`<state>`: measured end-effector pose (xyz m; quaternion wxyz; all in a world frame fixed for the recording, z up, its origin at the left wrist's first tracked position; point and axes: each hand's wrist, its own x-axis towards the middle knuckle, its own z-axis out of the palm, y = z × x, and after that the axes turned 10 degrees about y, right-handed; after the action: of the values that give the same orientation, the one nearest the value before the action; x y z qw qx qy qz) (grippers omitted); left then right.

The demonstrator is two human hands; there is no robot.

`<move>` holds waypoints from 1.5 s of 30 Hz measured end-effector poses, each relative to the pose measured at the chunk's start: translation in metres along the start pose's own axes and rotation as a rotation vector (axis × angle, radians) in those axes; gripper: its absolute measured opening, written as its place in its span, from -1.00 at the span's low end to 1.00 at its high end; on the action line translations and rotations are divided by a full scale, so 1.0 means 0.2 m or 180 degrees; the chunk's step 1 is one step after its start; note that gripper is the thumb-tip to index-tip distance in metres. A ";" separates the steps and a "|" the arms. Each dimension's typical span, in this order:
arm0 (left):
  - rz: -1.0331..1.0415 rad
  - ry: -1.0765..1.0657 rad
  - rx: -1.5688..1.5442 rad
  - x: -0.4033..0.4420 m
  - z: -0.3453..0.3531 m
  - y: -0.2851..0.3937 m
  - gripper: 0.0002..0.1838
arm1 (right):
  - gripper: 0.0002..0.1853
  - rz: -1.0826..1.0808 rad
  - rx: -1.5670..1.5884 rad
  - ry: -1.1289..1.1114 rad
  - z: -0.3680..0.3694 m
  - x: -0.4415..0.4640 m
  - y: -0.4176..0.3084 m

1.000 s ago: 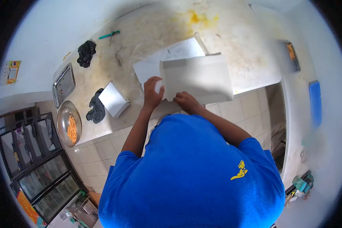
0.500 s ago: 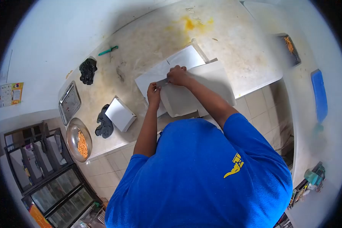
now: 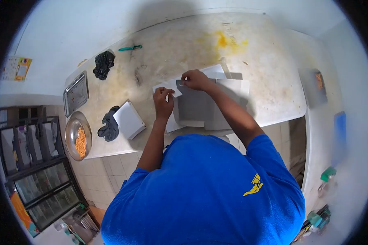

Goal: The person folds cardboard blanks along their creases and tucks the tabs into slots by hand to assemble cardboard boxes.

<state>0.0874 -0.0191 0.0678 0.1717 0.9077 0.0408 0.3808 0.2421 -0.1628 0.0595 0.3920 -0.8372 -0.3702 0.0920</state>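
A partly folded cardboard box (image 3: 192,107), grey on the face turned up, stands at the table's near edge in front of my body. My right hand (image 3: 195,80) pinches its far left corner between thumb and fingers. At the left side, my left hand (image 3: 163,102) has its fingertips closed on a small white flap of the same box. Beneath and behind lies flat white cardboard (image 3: 213,72), partly covered by the box. A closed white box (image 3: 129,119) rests to the left of my left forearm.
On the table (image 3: 265,69) are a black plastic bag (image 3: 104,65), a green-handled knife (image 3: 130,48), a metal tray (image 3: 76,94), a bowl (image 3: 72,130) with orange shreds and a dark grey cloth-like item (image 3: 108,125). A blurred tray (image 3: 315,86) stands at the right.
The box's grey sheet has been turned and folded, with its panels now more upright. My right hand has shifted slightly right, and a white flap shows by my left fingers. The camera view has tilted.
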 end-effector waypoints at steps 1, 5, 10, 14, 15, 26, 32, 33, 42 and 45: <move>-0.0441 0.0008 -0.0152 0.06 -0.05 0.04 -0.91 | -0.77 0.0057 -0.0092 0.0328 -0.03 0.01 -0.09; -0.1537 0.0439 -0.0708 0.31 -0.18 0.19 -0.88 | -0.84 0.0080 0.0256 0.1543 -0.18 0.00 -0.47; -0.1508 0.1106 -0.1322 0.59 -0.31 0.25 -0.83 | -0.83 0.0312 0.1145 0.2227 -0.28 -0.03 -0.68; -0.0972 0.0674 -0.1788 0.62 -0.36 0.40 -0.84 | -0.82 0.0916 0.2491 0.2444 -0.29 -0.19 -0.66; -0.0945 0.0537 -0.1840 0.61 -0.35 0.45 -0.85 | -0.83 0.1141 0.3074 0.2418 -0.33 -0.27 -0.70; -0.2488 -0.2418 -0.2351 0.05 0.08 0.47 -0.84 | -0.84 0.2592 0.4398 0.2311 0.19 -0.96 -0.16; -0.2957 -0.3117 -0.2397 -0.19 0.14 0.40 -0.87 | -0.78 0.3050 0.4401 0.1924 0.36 -1.22 -0.08; -0.2631 -0.3027 -0.2136 -0.19 0.14 0.42 -0.89 | -0.78 0.3028 0.4418 0.1824 0.37 -1.23 -0.06; -0.0419 -0.2271 -0.1529 -0.22 0.12 0.49 -0.87 | -0.75 0.2795 0.4600 0.1872 0.46 -1.23 -0.03; -0.1367 -0.2771 -0.1731 -0.20 0.12 0.47 -0.85 | -0.69 0.2905 0.4423 0.2041 0.43 -1.22 -0.06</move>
<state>0.0698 -0.1216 0.0571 0.4745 0.8755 0.0505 -0.0761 0.0252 -0.2762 -0.0225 0.8210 -0.4619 0.2662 0.2042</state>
